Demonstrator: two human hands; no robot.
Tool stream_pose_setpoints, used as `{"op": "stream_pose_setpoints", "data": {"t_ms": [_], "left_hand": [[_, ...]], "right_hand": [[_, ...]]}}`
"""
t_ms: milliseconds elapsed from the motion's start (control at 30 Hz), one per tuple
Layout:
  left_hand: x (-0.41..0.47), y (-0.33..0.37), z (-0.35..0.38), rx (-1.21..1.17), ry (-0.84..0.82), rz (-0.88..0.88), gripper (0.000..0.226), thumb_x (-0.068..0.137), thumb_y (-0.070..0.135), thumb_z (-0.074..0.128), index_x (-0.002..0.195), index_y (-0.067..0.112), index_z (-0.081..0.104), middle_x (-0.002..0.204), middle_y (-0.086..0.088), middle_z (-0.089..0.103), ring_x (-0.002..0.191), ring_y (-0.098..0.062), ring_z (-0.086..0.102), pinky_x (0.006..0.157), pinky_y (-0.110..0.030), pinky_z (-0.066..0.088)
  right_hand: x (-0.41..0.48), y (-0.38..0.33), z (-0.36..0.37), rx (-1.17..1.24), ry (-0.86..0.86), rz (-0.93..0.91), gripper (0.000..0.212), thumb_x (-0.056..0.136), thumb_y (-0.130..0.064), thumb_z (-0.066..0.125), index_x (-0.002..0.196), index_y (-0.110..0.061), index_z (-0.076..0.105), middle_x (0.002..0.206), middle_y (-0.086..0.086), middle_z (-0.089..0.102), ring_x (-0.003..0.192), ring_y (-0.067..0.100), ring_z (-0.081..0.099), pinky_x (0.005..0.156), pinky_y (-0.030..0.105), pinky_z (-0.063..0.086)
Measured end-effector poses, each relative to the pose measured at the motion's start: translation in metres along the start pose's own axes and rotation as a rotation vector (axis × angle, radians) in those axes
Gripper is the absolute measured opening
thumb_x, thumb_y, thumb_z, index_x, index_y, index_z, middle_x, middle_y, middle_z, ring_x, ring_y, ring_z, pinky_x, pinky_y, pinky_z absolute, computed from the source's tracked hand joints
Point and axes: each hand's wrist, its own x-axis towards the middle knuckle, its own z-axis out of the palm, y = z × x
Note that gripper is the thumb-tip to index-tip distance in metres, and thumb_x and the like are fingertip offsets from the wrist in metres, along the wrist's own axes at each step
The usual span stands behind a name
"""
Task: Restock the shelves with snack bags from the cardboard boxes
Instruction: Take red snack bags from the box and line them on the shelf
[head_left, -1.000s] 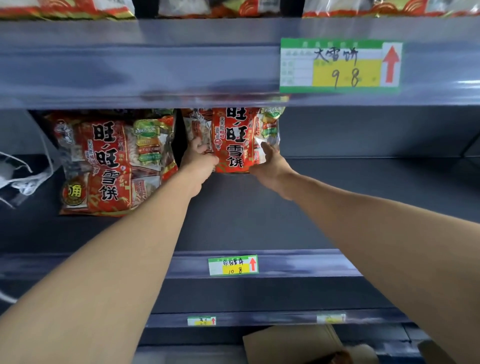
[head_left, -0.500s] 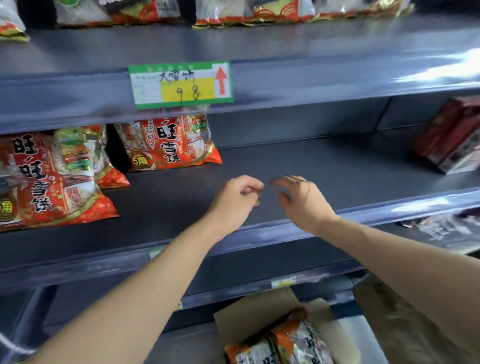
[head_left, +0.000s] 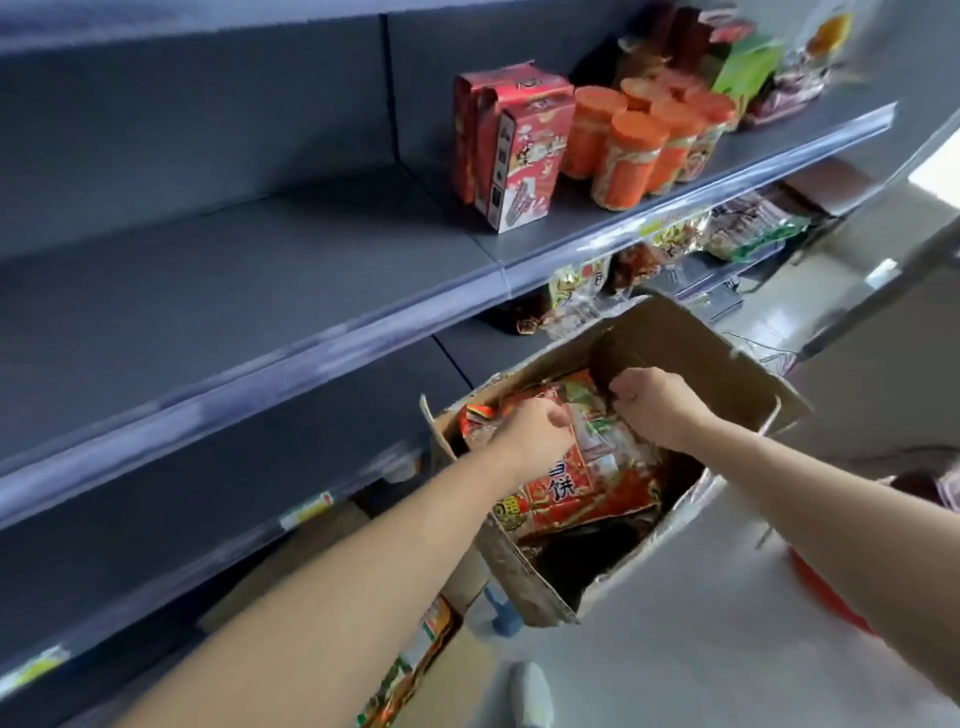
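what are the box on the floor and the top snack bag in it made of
The box: brown corrugated cardboard, matte, judging by its rough, frayed cut edges. The snack bag: probably thin glossy plastic film; it crinkles and catches glare.

Soft daylight from right — motion blur throughout, wide-angle edges bent.

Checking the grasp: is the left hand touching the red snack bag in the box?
Touching. The head view shows the left hand with its fingers curled onto the top edge of the snack bag inside the cardboard box.
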Motion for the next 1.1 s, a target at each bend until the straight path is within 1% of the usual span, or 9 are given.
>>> {"op": "stream_pose_setpoints", "data": {"t_ms": [100,200,233,300,400,600,767,933,1100], "left_hand": [[0.044,-0.014,0.028,-0.072,0.074,-0.231,0.01,0.091,0.006,0.054,0.098,0.005,0.061,0.1,-0.016,0.061,0.076,-0.022,0.049,0.067,-0.031,0.043],[0.083,-0.048,0.036,-0.189,0.221,-0.452,0.014,0.085,0.003,0.053,0.074,0.009,0.047,0.079,-0.007,0.055,0.061,-0.019,0.048,0.055,-0.025,0.038],[0.099,-0.064,0.038,-0.175,0.255,-0.513,0.006,0.083,0.006,0.054,0.079,0.007,0.051,0.084,-0.009,0.058,0.068,-0.021,0.055,0.059,-0.025,0.044],[0.125,-0.089,0.041,-0.179,0.322,-0.622,0.044,0.075,0.018,0.062,0.115,0.001,0.055,0.113,-0.012,0.062,0.096,-0.026,0.063,0.082,-0.035,0.055],[0.132,-0.096,0.04,-0.123,0.448,-0.758,0.078,0.083,0.026,0.066,0.146,0.005,0.026,0.143,-0.02,0.033,0.129,-0.032,0.042,0.106,-0.042,0.04],[0.124,-0.099,0.04,-0.47,0.358,-0.749,0.032,0.078,0.011,0.069,0.109,0.005,0.062,0.103,-0.014,0.07,0.09,-0.029,0.068,0.086,-0.04,0.054],[0.14,-0.122,0.046,-0.559,0.355,-0.681,0.078,0.044,0.007,0.07,0.12,0.009,0.054,0.101,-0.014,0.069,0.088,-0.034,0.068,0.082,-0.049,0.056],[0.094,-0.046,0.047,-0.596,0.284,-0.547,0.073,0.07,0.003,0.074,0.131,0.015,0.034,0.121,-0.014,0.058,0.103,-0.033,0.062,0.079,-0.044,0.055],[0.072,-0.001,0.042,-0.496,0.225,-0.373,0.084,0.078,0.008,0.073,0.145,0.015,0.022,0.141,-0.009,0.044,0.127,-0.03,0.044,0.104,-0.043,0.039]], "right_hand": [[0.029,0.038,0.016,-0.011,-0.155,0.065,0.031,0.093,-0.019,0.049,0.115,-0.003,0.064,0.114,0.014,0.065,0.113,0.031,0.058,0.087,0.029,0.046],[0.06,0.058,0.038,0.019,-0.271,0.117,0.021,0.089,-0.015,0.053,0.104,-0.003,0.062,0.095,0.01,0.059,0.108,0.03,0.06,0.071,0.023,0.038],[0.07,0.061,0.046,0.028,-0.308,0.131,0.026,0.089,-0.014,0.054,0.109,0.0,0.062,0.098,0.011,0.06,0.106,0.029,0.061,0.07,0.023,0.038],[0.086,0.067,0.062,0.061,-0.386,0.147,0.034,0.089,-0.016,0.055,0.118,0.003,0.06,0.112,0.016,0.063,0.107,0.029,0.06,0.073,0.026,0.042],[0.103,0.072,0.084,0.113,-0.511,0.173,0.044,0.091,-0.022,0.058,0.128,0.001,0.053,0.13,0.02,0.056,0.121,0.034,0.053,0.093,0.032,0.043],[0.123,0.073,0.109,0.268,-0.497,0.399,0.11,0.069,-0.049,0.076,0.15,-0.005,0.017,0.148,0.017,0.033,0.135,0.034,0.038,0.108,0.043,0.039],[0.128,0.08,0.11,0.57,-0.361,0.558,0.114,0.034,-0.034,0.088,0.134,-0.007,0.04,0.124,0.015,0.058,0.109,0.034,0.061,0.091,0.046,0.053],[0.103,0.065,0.067,0.673,-0.095,0.64,0.08,0.076,-0.026,0.072,0.138,-0.001,0.028,0.124,0.018,0.056,0.113,0.035,0.058,0.097,0.048,0.049],[0.071,0.06,0.013,0.758,0.086,0.633,0.062,0.084,-0.032,0.063,0.132,-0.005,0.033,0.106,0.012,0.056,0.102,0.033,0.062,0.09,0.047,0.053]]}}
